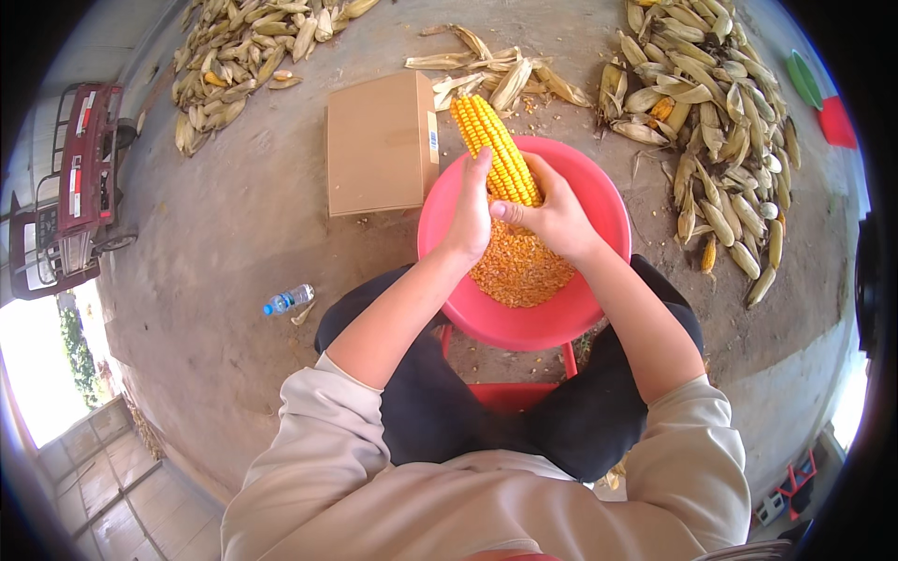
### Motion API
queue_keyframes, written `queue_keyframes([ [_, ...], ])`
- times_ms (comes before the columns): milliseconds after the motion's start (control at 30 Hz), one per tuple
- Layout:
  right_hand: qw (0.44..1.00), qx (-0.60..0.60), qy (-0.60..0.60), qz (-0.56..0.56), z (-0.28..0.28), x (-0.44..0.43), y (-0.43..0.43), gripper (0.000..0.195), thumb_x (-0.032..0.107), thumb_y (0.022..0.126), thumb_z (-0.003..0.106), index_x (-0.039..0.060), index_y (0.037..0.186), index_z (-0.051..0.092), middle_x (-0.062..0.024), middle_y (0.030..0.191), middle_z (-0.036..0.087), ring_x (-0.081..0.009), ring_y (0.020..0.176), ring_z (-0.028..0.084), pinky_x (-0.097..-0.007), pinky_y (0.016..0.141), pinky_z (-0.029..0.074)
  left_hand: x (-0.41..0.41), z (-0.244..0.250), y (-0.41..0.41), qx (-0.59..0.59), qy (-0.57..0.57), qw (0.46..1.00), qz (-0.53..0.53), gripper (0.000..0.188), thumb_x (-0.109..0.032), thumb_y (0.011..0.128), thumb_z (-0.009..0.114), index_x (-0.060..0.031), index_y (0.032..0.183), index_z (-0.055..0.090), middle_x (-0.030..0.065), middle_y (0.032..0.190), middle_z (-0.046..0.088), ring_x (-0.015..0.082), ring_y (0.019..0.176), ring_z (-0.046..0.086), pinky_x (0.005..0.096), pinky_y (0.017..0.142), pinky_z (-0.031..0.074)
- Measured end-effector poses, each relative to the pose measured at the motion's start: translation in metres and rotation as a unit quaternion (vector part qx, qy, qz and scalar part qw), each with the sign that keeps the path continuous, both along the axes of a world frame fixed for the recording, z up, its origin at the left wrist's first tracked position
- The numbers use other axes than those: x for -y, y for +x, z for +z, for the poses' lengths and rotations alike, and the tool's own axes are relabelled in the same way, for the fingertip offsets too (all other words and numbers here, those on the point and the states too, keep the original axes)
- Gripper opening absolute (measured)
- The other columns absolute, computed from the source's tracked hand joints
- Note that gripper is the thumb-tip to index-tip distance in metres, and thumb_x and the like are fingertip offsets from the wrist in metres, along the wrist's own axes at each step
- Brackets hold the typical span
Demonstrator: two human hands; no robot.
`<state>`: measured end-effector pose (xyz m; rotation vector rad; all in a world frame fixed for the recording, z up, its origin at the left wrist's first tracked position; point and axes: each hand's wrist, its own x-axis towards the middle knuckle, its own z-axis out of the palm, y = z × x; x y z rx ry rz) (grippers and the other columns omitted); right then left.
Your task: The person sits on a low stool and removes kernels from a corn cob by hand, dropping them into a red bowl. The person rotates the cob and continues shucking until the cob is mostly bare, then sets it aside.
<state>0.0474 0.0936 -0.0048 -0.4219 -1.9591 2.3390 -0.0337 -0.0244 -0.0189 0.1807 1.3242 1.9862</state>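
Both my hands hold a husked ear of yellow corn tilted above a red plastic basin. My left hand lies along the ear's left side, its thumb against the kernels. My right hand wraps the lower right part, with the thumb across the front near the lower end. Rows of kernels cover the part of the ear that shows; its lower end is partly hidden by my hands. Loose corn kernels are heaped in the basin, which sits between my knees.
A closed cardboard box stands left of the basin. Loose husks lie beyond it. Piles of unhusked corn spread at right and upper left. A plastic water bottle lies on the floor at left; a dark red vehicle stands farther off.
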Motion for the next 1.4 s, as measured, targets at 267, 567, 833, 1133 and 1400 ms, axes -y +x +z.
queue_keyframes([
  [267, 0.969, 0.005, -0.244, 0.036, 0.019, -0.008, 0.013, 0.061, 0.006, 0.075, 0.071, 0.0021, 0.131, 0.046, -0.0075, 0.095, 0.059, -0.0157, 0.073, 0.060, -0.0285, 0.063, 0.050, -0.014, 0.026, -0.031, -0.032, 0.076, 0.996, -0.020, 0.072, -0.066, 0.099, 0.025, -0.0032, 0.128, 0.046, 0.0167, 0.108, 0.064, 0.0295, 0.105, 0.064, 0.0438, 0.094, 0.050],
  [567, 0.996, 0.024, -0.053, 0.061, 0.000, -0.012, 0.022, 0.049, 0.004, 0.071, 0.069, 0.0009, 0.116, 0.050, -0.0067, 0.089, 0.059, -0.0155, 0.071, 0.061, -0.0273, 0.061, 0.051, -0.021, 0.032, -0.016, -0.081, 0.015, 0.991, -0.102, 0.072, -0.068, 0.098, 0.021, -0.0040, 0.113, 0.050, 0.0174, 0.099, 0.066, 0.0299, 0.089, 0.069, 0.0421, 0.084, 0.055],
  [833, 0.956, 0.066, -0.279, 0.068, -0.001, -0.006, 0.046, 0.040, 0.013, 0.074, 0.069, 0.0027, 0.107, 0.047, -0.0077, 0.079, 0.056, -0.0186, 0.056, 0.059, -0.0302, 0.048, 0.048, -0.026, 0.030, -0.010, 0.067, 0.043, 0.992, -0.101, 0.081, -0.071, 0.095, 0.013, -0.0027, 0.117, 0.051, 0.0183, 0.100, 0.067, 0.0321, 0.092, 0.068, 0.0445, 0.087, 0.054],
  [1133, 0.995, 0.082, -0.052, 0.036, 0.007, 0.000, 0.040, 0.047, 0.019, 0.078, 0.074, -0.0009, 0.114, 0.052, -0.0126, 0.085, 0.064, -0.0237, 0.069, 0.066, -0.0357, 0.064, 0.054, -0.028, 0.029, -0.011, 0.103, 0.056, 0.992, -0.037, 0.073, -0.069, 0.097, 0.020, -0.0043, 0.103, 0.055, 0.0149, 0.089, 0.065, 0.0313, 0.079, 0.067, 0.0449, 0.079, 0.055],
  [1400, 0.975, 0.115, 0.187, -0.009, 0.007, 0.018, 0.037, 0.056, 0.021, 0.069, 0.074, -0.0025, 0.117, 0.054, -0.0215, 0.092, 0.069, -0.0355, 0.089, 0.070, -0.0420, 0.081, 0.054, -0.029, 0.031, -0.007, 0.162, -0.073, 0.978, 0.107, 0.067, -0.060, 0.101, 0.015, -0.0068, 0.083, 0.052, 0.0117, 0.067, 0.058, 0.0309, 0.058, 0.062, 0.0460, 0.063, 0.054],
])
